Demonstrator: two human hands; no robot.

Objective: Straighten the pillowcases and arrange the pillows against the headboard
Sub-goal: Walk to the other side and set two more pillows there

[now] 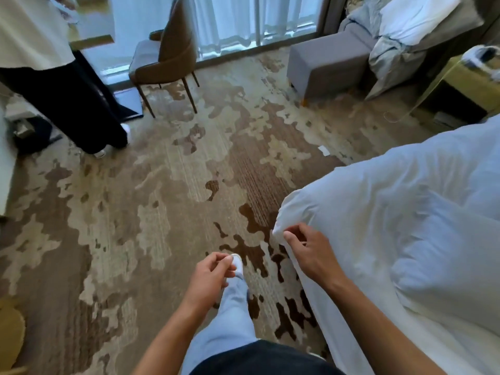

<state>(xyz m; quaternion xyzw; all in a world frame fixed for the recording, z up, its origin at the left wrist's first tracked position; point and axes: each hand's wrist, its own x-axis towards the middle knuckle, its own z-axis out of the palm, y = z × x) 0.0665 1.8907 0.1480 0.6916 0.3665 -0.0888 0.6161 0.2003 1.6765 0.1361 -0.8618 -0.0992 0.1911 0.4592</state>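
A white pillow point(378, 201) lies on the bed point(460, 266) at the right, its near corner hanging over the bed's edge. My right hand point(311, 253) grips that corner of the pillowcase, with fingers curled round the bunched fabric. My left hand point(211, 277) hovers over the carpet to the left of the bed, fingers loosely curled and holding nothing. The headboard is out of view.
Another person point(62, 98) stands at the upper left. A brown chair point(167, 55) and a grey ottoman point(324, 63) stand by the curtained window. Crumpled linen point(400, 28) lies at the upper right, near a bedside table point(470, 85). Patterned carpet point(135, 212) covers the floor.
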